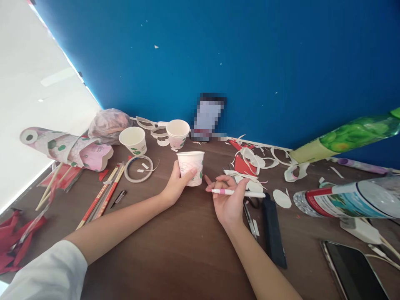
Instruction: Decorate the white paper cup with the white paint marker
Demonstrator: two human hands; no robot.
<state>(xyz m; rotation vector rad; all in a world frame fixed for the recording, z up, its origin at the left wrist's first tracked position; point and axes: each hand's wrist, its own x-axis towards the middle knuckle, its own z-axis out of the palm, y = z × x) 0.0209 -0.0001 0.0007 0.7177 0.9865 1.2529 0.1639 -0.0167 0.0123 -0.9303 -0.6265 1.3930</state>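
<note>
My left hand (176,183) is wrapped round a white paper cup (191,166) with pink drawn patterns and green spots, which stands upright on the brown table (175,246). My right hand (228,200) lies palm up just right of the cup and holds a pink and white pen (237,192) across its fingers, the pen's tip pointing left toward the cup. The pen's tip stops short of the cup.
Two more paper cups (133,140) (178,133) stand behind, near a tape roll (138,168), chopsticks (103,196) and a decorated paper tube (65,148). Paper scraps (250,162), scissors (251,216), a black case (273,233), a lying water bottle (343,200) and a phone (354,271) crowd the right side.
</note>
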